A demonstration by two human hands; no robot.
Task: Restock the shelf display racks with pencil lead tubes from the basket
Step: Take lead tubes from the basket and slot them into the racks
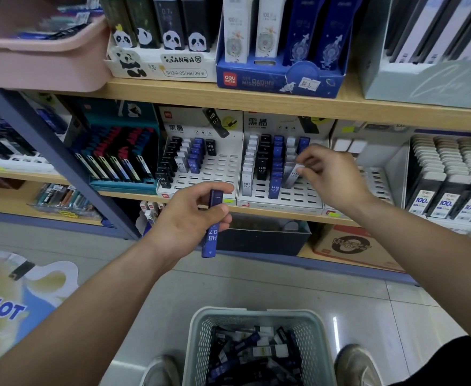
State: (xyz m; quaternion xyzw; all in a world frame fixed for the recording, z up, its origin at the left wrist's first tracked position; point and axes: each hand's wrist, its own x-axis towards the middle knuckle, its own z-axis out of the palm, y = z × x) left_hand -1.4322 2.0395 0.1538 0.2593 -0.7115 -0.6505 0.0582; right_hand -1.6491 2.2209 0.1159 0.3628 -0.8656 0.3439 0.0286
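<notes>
Left hand (192, 218) before the left rack (217, 168), fingers (203, 190) curled round a blue lead tube (212, 238), right hand (331, 174) at the right rack (298, 197), pinching a white tube (292, 176) among its rows, basket (200, 327) of tubes on the near floor

Setting: stationery shop aisle. Wooden shelves (173, 90) carry branded display racks (217, 174) of HB 0.7 lead tubes (274, 188), a panda-print carton (159, 62), and a blue deli carton (278, 79) with price sticker (309, 84). Pilot promo board (6, 302) stands left on tiled floor (256, 282). Stock basket (198, 338) of loose tubes sits below.
</notes>
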